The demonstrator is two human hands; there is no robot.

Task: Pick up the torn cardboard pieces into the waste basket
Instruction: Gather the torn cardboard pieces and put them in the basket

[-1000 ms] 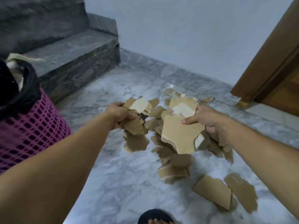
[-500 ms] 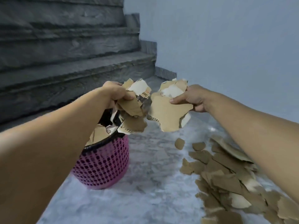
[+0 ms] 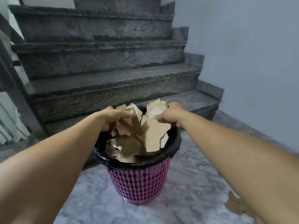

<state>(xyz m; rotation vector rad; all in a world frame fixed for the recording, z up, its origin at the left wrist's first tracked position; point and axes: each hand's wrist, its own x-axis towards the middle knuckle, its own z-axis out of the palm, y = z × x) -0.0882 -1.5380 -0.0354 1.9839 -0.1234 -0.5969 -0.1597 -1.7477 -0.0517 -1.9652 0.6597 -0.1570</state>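
The left hand (image 3: 113,118) has its fingers curled round a crumpled bunch of torn brown cardboard pieces (image 3: 127,125), thumb pressed over the top of the bunch, and the right hand (image 3: 168,116) pinches a second handful, the largest a flat, ragged-edged brown cardboard sheet (image 3: 154,135) that hangs down from thumb and fingers into the mouth of the bin. Both handfuls sit directly over the round pink plastic mesh waste basket (image 3: 139,185), which is lined with a black plastic bag (image 3: 142,162) folded over its rim and already holds a heap of torn pieces inside. The scraps look light and fairly stiff, with soft torn edges and some peeled white facing; they should bend rather than break, and loose small ones could slip out of a bunch, so a firm hold across the middle of a stack, thumb on top, seems the safest grip. Letting go here would likely drop them in cleanly, though the big sheet may catch on the rim. More scattered brown cardboard scraps (image 3: 234,206) lie on the grey marbled floor (image 3: 186,191) at lower right, so the job looks unfinished. Behind the basket rise dark grey stone stairs (image 3: 103,59) beside a pale blue wall (image 3: 242,46).
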